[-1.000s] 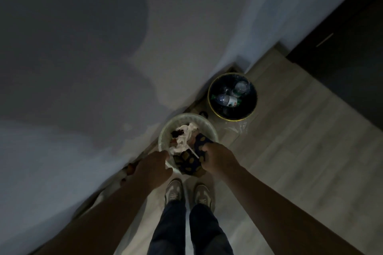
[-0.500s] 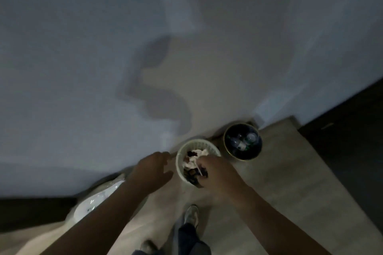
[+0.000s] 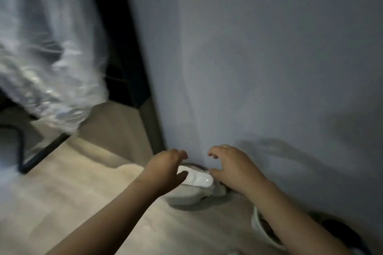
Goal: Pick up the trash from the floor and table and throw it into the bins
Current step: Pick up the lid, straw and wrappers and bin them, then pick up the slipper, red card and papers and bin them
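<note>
Head view, the only one there is, and it's pretty dim and smeary:

- Left hand (image 3: 165,170): yours is stretched out low over the floor, fingers loosely curled, nothing in it. The thumb sits right at the near edge of the white thing; whether it's actually touching, can't tell.
- Right hand (image 3: 234,168): same deal, fingers hooked loosely and spread, holding nothing, just beside the white thing on its other side.
- White thing (image 3: 199,179): glossy and rounded, on the floor hard against the foot of the wall, right between your two hands. It sits on a duller pale lump; too blurry to say what either one is.
- Pale bin (image 3: 258,227): lower right, by the wall, mostly hidden behind your right forearm. You can see some dark brownish stuff inside.
- Dark bin (image 3: 339,232): further right, at the bottom corner. Its inside is too dark to make out.
- Floor (image 3: 83,192): light wood-look boards.
- Wall (image 3: 269,68): plain grey, with shadows of your arms on it.
- Curtain (image 3: 47,68): sheer, white, badly blurred, upper left, with a black frame (image 3: 41,155) below it.
</note>
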Demonstrator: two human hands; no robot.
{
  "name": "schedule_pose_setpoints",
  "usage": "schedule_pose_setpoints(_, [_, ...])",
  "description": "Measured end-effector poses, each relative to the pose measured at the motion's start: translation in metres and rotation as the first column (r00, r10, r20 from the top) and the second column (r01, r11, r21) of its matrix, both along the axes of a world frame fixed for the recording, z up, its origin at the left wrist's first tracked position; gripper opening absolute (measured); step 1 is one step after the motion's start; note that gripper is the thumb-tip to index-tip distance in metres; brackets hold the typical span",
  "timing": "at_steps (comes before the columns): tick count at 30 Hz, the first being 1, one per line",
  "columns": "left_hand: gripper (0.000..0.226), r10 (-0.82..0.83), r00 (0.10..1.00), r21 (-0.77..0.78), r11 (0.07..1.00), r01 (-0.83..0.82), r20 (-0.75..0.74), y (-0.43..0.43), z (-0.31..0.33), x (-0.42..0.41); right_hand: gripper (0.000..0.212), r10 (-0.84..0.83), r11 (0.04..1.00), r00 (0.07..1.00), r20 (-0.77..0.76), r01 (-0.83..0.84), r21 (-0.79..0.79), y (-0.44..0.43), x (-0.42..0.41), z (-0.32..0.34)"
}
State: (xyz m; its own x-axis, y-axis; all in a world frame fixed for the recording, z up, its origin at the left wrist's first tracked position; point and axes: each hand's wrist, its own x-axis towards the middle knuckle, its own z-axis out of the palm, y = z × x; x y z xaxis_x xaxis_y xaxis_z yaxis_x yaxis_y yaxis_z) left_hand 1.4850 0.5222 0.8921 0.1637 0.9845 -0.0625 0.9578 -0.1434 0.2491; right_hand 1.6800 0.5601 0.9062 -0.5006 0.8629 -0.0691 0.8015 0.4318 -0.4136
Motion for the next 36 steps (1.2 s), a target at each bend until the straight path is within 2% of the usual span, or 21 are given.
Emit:
schedule_pose_setpoints(3, [0.036,0.173,0.985,0.024,0.985,-0.173,-0.026,-0.075,0.024,-0.079,0.043,0.165,0.986,0.986,-0.025,-0.165,0.023,-0.039,-0.081,0.022])
schedule_pose_setpoints(6, [0.040,0.391,0.920,0.054,0.920,-0.389,-0.030,-0.164,0.044,-0.156,0.041,0.356,0.932,0.934,0.010,-0.356,0.061,-0.086,-0.171,0.041])
schedule_pose_setpoints(11, [0.042,0.651,0.759,0.077,0.756,-0.651,0.019,-0.286,0.058,-0.237,0.042,0.600,0.793,0.799,0.024,-0.599,0.113,-0.157,-0.298,0.060])
schedule_pose_setpoints(15, [0.041,0.786,0.615,0.059,0.613,-0.788,0.063,-0.354,0.063,-0.287,0.042,0.737,0.662,0.672,0.071,-0.739,0.123,-0.204,-0.383,0.068])
schedule_pose_setpoints(19, [0.039,0.862,0.502,0.074,0.497,-0.865,0.067,-0.398,0.067,-0.345,0.043,0.815,0.553,0.569,0.108,-0.820,0.148,-0.235,-0.464,0.069])
schedule_pose_setpoints(23, [0.040,0.907,0.418,0.066,0.415,-0.908,0.046,-0.417,0.067,-0.410,0.042,0.857,0.489,0.507,0.096,-0.857,0.159,-0.245,-0.548,0.065])
schedule_pose_setpoints(30, [0.041,0.940,0.342,0.053,0.342,-0.938,-0.003,-0.410,0.079,-0.542,0.044,0.887,0.442,0.456,0.069,-0.883,0.157,-0.230,-0.697,0.072])
schedule_pose_setpoints(36, [0.040,0.955,0.298,0.034,0.297,-0.954,0.014,-0.400,0.080,-0.641,0.043,0.904,0.412,0.423,0.058,-0.900,0.140,-0.223,-0.810,0.070])
